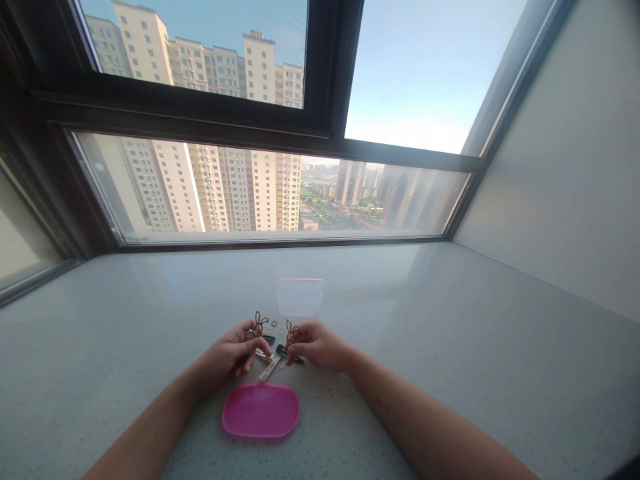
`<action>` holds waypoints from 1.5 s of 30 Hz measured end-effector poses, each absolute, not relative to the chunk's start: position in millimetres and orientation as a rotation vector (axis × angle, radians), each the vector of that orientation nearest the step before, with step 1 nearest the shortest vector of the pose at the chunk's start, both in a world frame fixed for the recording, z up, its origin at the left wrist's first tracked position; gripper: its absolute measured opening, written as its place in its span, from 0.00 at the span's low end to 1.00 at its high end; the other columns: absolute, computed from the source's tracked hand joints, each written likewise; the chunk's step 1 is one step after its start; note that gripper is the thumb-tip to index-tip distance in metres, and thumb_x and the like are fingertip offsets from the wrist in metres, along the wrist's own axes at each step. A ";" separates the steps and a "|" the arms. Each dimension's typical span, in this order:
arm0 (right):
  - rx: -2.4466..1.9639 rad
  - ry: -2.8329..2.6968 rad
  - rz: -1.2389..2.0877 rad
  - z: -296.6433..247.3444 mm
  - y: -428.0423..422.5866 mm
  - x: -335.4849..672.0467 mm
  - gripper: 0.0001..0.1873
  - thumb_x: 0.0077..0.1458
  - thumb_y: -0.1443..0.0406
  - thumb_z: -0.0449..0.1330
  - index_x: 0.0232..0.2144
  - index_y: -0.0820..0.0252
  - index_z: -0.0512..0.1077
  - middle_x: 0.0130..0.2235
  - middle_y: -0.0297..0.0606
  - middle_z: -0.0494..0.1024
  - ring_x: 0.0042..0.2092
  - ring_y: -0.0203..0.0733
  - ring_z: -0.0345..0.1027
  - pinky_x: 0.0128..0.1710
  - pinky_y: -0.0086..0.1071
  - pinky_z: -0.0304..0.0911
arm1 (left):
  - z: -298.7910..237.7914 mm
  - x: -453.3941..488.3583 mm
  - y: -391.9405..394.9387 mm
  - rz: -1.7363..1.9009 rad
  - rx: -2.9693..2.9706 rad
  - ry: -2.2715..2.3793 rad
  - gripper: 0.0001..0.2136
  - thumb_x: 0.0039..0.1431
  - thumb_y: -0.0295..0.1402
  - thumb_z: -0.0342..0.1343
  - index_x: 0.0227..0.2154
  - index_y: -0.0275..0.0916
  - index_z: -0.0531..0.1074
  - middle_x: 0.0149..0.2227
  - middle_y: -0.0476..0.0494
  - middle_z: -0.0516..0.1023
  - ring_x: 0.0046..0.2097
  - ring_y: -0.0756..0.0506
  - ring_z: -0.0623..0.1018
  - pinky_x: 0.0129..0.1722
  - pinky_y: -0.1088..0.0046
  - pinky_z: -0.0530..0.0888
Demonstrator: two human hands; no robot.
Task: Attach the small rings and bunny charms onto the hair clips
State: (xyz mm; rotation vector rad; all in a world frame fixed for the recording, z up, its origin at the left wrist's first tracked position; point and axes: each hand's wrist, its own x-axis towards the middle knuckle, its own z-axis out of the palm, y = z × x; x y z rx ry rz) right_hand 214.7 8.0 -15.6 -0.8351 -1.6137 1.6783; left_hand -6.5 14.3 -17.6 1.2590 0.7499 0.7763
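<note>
Between the fingertips of my left hand (239, 350) is a small dark wire piece with rabbit-ear loops, a bunny-shaped hair clip (259, 323). My right hand (315, 345) pinches a similar bunny-shaped hair clip (290, 330), held upright. Below and between the hands lie several flat hair clips: a pale one (271, 369) slants toward me and a black one (269, 339) sits by my left fingers. A small dark ring (274, 324) rests just beyond them. Closest to me is a pink oval tray (261, 411) with nothing in it.
A clear plastic bag (301, 297) lies beyond the hands on the speckled pale sill (400, 300). Dark window frames (280, 247) rise at the back, with tall buildings outside. A white wall (560, 167) stands on the right.
</note>
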 end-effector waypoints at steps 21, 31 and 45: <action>-0.790 -1.715 1.645 -11.0 6.3 216.6 0.16 0.47 0.60 0.59 0.35 0.68 0.71 0.31 0.40 0.77 0.15 0.23 0.47 0.13 0.22 0.42 | -18.3 -7.0 14.3 0.779 1.232 0.750 0.11 0.52 0.37 0.54 0.33 0.37 0.60 0.32 0.42 0.77 0.15 0.58 0.64 0.12 0.84 0.56; -0.765 -1.670 1.658 -12.8 7.4 213.9 0.21 0.44 0.57 0.61 0.37 0.68 0.72 0.33 0.42 0.76 0.23 0.29 0.60 0.22 0.24 0.52 | -18.6 -6.3 14.7 0.783 1.209 0.778 0.12 0.51 0.39 0.55 0.31 0.37 0.60 0.30 0.41 0.78 0.14 0.57 0.65 0.11 0.84 0.56; -0.807 -1.788 1.558 -9.2 6.3 215.7 0.20 0.43 0.58 0.61 0.36 0.68 0.74 0.33 0.42 0.75 0.27 0.32 0.61 0.25 0.25 0.53 | -14.9 -5.7 12.9 0.765 1.191 0.759 0.11 0.50 0.38 0.56 0.30 0.36 0.63 0.26 0.42 0.77 0.15 0.56 0.64 0.12 0.83 0.56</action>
